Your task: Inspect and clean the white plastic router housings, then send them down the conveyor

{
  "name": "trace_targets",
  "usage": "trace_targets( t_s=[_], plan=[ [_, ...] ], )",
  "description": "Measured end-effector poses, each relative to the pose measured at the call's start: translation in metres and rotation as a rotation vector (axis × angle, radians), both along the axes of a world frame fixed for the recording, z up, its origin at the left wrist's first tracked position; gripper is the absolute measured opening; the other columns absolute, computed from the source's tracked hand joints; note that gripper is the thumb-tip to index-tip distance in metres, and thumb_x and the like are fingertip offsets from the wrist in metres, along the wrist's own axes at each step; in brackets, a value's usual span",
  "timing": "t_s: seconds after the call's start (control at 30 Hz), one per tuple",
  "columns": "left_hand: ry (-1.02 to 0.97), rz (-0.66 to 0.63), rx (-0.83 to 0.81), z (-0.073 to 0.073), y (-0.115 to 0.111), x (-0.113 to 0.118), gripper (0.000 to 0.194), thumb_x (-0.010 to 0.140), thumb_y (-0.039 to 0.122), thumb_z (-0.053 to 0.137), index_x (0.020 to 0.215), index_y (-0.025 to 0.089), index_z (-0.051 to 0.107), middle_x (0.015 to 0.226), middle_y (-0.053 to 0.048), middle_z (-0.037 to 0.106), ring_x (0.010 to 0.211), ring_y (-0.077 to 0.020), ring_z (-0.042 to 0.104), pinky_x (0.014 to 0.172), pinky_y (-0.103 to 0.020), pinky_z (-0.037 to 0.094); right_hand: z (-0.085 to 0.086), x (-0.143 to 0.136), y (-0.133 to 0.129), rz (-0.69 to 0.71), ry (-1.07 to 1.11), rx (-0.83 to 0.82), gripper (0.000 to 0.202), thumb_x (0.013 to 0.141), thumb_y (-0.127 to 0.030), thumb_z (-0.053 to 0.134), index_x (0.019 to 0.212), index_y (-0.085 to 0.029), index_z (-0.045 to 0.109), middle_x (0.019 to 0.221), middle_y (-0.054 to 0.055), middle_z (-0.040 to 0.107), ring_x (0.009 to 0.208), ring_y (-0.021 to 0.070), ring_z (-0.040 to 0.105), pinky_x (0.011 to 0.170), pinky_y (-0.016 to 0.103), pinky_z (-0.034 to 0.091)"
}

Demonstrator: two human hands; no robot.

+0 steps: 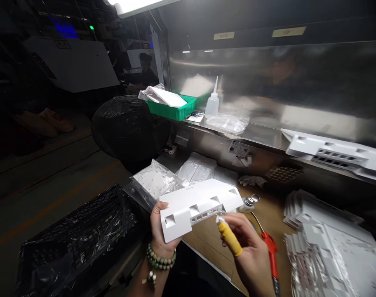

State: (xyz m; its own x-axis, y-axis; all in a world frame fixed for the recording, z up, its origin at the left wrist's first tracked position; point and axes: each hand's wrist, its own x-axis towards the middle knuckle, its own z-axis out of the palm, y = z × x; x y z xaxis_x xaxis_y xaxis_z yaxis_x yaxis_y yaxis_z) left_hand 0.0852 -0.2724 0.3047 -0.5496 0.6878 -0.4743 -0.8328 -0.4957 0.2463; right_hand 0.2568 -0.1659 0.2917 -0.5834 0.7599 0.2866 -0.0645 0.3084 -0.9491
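Observation:
My left hand, a beaded bracelet at its wrist, grips the left end of a white plastic panel. The panel is tilted above the bench, and its lower edge has square recesses and a row of small slots. Just below the slots, at the panel's right part, is my right hand. A yellow finger cover sits on one of its digits. Its fingertips pinch a small white scrap, perhaps tissue or cloth; the exact kind is too small to tell.
Beside my right hand lie a red air blow gun and an open metal-topped bottle. Stacked white panels stand at right. A green bin and squeeze bottle occupy the shelf. A black crate is at left.

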Motion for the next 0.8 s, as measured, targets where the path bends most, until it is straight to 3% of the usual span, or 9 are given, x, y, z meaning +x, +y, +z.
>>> trace_targets(
  t_s=[0.2,0.43,0.63,0.8],
  plan=[
    [0.027,0.054,0.031,0.006,0.008,0.015,0.06,0.073,0.02,0.05,0.131,0.009,0.061,0.092,-0.014,0.079,0.094,-0.0368,0.075,0.087,-0.053,0.059,0.015,-0.024,-0.016,0.008,0.006,0.365,0.012,0.092,-0.019,0.067,0.1,-0.023,0.074,0.091,0.005,0.063,0.069,0.0131,0.062,0.057,0.022,0.053],
    [-0.014,0.048,-0.007,0.009,0.014,0.026,0.057,0.072,0.022,0.05,0.126,0.011,0.065,0.085,-0.013,0.078,0.091,-0.0358,0.075,0.084,-0.048,0.06,0.007,-0.04,-0.022,-0.055,-0.014,0.547,0.009,0.093,-0.016,0.064,0.097,-0.021,0.07,0.086,0.004,0.061,0.063,0.0111,0.063,0.053,0.02,0.052],
    [0.0,0.051,-0.024,0.011,0.012,0.019,0.051,0.077,0.02,0.046,0.123,0.012,0.067,0.079,-0.011,0.079,0.083,-0.0328,0.077,0.079,-0.047,0.062,0.008,-0.025,-0.005,-0.093,-0.004,0.504,0.011,0.092,-0.017,0.065,0.099,-0.023,0.071,0.088,0.004,0.063,0.065,0.0122,0.061,0.056,0.022,0.052],
    [0.014,-0.026,-0.03,-0.004,-0.005,-0.007,0.036,0.085,0.019,0.042,0.092,0.008,0.076,0.074,-0.017,0.079,0.063,-0.0289,0.076,0.061,-0.04,0.064,0.01,0.011,0.023,-0.394,0.107,0.245,0.013,0.09,-0.029,0.068,0.102,-0.023,0.069,0.1,0.007,0.063,0.087,0.0197,0.063,0.07,0.029,0.053]
  ],
)
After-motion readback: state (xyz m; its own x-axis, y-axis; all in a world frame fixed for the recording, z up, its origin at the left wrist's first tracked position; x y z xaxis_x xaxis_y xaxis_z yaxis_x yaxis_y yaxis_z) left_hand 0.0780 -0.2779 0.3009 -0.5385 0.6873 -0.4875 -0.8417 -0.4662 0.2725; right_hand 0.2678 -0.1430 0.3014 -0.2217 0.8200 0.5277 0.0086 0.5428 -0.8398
